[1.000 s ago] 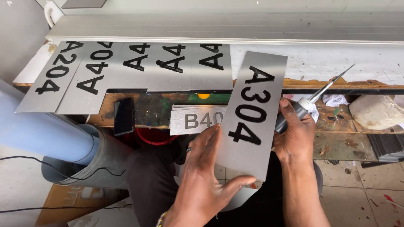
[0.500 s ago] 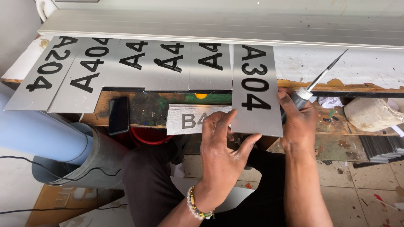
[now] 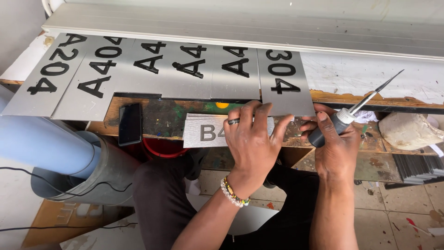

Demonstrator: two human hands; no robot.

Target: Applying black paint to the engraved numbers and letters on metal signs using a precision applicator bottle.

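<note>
My left hand (image 3: 252,141) lies flat, fingers spread, on a small silver sign plate (image 3: 203,130) with dark characters at the workbench's front edge. My right hand (image 3: 335,141) grips a pointed tool (image 3: 356,110) with a dark handle and thin metal tip aimed up and right. Just beyond both hands lies a tall silver plate (image 3: 286,83) with black characters, the rightmost in a row of several similar plates (image 3: 152,69).
A black phone (image 3: 130,123) rests on the paint-stained wooden bench (image 3: 159,118). A red container (image 3: 162,147) sits below the edge. A grey pipe (image 3: 51,148) runs at left. A whitish lump (image 3: 407,130) and a dark stack (image 3: 418,166) lie at right.
The tall plate went from my hands up onto the bench at the row's right end. My left hand came off it and settled on the small plate.
</note>
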